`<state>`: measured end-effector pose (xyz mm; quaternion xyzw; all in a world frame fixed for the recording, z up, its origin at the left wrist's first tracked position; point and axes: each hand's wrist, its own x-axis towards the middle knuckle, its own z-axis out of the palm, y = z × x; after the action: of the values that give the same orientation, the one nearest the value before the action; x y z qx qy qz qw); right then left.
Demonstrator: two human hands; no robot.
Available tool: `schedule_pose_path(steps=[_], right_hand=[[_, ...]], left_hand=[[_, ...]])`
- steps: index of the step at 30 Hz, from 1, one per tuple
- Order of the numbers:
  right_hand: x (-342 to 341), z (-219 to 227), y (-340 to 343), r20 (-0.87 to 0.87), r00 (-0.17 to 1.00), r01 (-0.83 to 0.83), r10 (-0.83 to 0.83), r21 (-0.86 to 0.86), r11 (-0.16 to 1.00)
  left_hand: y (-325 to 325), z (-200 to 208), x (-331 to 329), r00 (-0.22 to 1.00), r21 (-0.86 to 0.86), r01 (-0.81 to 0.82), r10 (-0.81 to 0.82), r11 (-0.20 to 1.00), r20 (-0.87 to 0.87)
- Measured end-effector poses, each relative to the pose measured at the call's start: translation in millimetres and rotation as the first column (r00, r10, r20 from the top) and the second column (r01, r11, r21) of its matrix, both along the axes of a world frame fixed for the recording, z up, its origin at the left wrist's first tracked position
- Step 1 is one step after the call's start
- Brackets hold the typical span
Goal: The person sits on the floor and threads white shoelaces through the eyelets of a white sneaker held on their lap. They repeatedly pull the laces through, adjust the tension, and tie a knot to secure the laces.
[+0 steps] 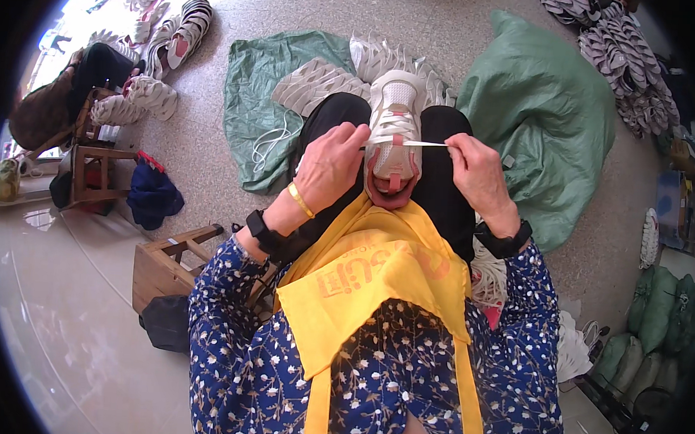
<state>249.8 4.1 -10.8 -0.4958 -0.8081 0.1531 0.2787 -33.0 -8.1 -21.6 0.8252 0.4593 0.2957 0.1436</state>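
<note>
A pale sneaker with pink trim rests between my knees, its toe away from me and its opening towards me. A white shoelace crosses its tongue and is stretched out sideways. On the left, my left hand is closed on one side of the lace, close against the shoe. My right hand pinches the other side of the lace, a little apart from the shoe. A yellow apron covers my lap just below the shoe.
Stacked pale shoe uppers and loose white laces lie on a flat green sack ahead. A bulging green sack stands at the right. Wooden stools are on the left; more shoe uppers are piled far right.
</note>
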Motion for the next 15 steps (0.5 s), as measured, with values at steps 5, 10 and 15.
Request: schedule_pose_path(steps=[5,10,15], right_hand=[[-0.3,-0.2,-11.2,-0.009,1.000,0.000,0.000,-0.027,1.000],[3.6,2.2,-11.9,-0.045,0.999,0.029,-0.030,-0.023,0.999],[15.1,5.6,-9.6,-0.084,0.993,0.088,-0.087,0.010,0.996]], left_hand=[[3.0,-1.7,-1.7,0.989,0.073,0.061,-0.051,0.995,-0.141],[0.3,14.6,-5.7,0.981,0.144,0.158,-0.139,0.977,-0.134],[-5.0,6.7,-15.7,0.983,0.131,0.095,-0.072,0.987,-0.168]])
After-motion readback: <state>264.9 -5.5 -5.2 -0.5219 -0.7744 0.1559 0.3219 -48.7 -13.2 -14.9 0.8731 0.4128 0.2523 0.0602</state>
